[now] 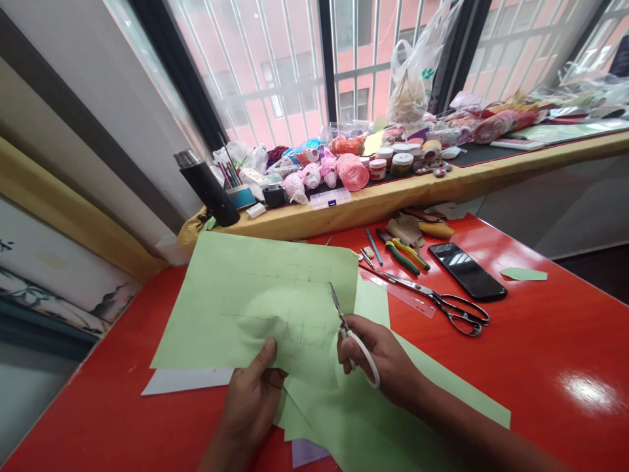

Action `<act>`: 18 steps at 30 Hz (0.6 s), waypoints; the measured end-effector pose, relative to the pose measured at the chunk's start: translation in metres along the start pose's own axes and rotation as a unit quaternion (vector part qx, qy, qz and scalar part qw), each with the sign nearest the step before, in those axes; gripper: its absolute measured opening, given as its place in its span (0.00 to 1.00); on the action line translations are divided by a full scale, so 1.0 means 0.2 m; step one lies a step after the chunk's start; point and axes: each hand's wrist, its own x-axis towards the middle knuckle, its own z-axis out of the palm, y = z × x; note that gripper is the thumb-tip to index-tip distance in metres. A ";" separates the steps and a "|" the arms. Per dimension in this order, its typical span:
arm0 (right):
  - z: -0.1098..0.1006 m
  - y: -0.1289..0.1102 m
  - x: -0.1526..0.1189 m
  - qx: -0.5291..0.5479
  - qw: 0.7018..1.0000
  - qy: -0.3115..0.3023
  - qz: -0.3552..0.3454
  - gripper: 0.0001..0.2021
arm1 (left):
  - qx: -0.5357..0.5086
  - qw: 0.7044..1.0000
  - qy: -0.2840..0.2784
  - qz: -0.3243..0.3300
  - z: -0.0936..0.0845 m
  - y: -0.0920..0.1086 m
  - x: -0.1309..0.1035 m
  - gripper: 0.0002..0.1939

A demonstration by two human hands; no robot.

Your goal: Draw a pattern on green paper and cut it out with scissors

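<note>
A large sheet of light green paper [211, 282] with thin pencil lines is held up over the red table. My left hand [253, 393] pinches its lower edge, thumb on top and fingers underneath. My right hand [376, 354] has its fingers in the white handles of small scissors [361, 354]. The scissors' blades point up and away, lying at the right part of the sheet near a pencil line. More green paper [462, 393] lies on the table beneath my hands, and a white sheet [189, 380] shows under the left side.
Right of the paper on the red table [550, 341] are large black-handled scissors [442, 298], a black phone [466, 271], pliers [403, 254] and a green scrap [523, 274]. Behind, a ledge [295, 223] bears a dark flask [209, 190], jars [401, 164] and plastic bags.
</note>
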 end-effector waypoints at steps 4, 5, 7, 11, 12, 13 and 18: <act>0.00 0.00 0.00 -0.002 1.000 0.001 -0.001 0.28 | -0.003 1.000 0.003 -0.004 0.01 0.00 0.00 0.28; 0.00 -0.01 0.00 -0.004 1.000 0.002 -0.002 0.28 | -0.004 1.000 0.008 -0.004 0.01 0.00 -0.01 0.28; 0.00 -0.01 0.00 -0.005 1.000 0.003 -0.005 0.27 | -0.001 1.000 0.020 -0.005 0.02 0.01 -0.01 0.27; 0.00 -0.01 0.00 -0.003 1.000 0.003 -0.004 0.28 | 0.021 1.000 0.016 0.002 0.03 0.00 -0.02 0.23; 0.00 -0.01 0.00 -0.005 1.000 0.005 -0.004 0.28 | 0.028 1.000 0.007 0.009 0.02 0.00 -0.02 0.23; 0.00 -0.01 0.00 -0.009 1.000 0.007 -0.005 0.28 | 0.039 0.999 -0.003 0.018 0.02 0.00 -0.02 0.22; -0.01 -0.04 0.00 -0.036 0.999 0.009 -0.010 0.29 | 0.197 0.979 0.001 0.047 -0.04 -0.02 -0.02 0.16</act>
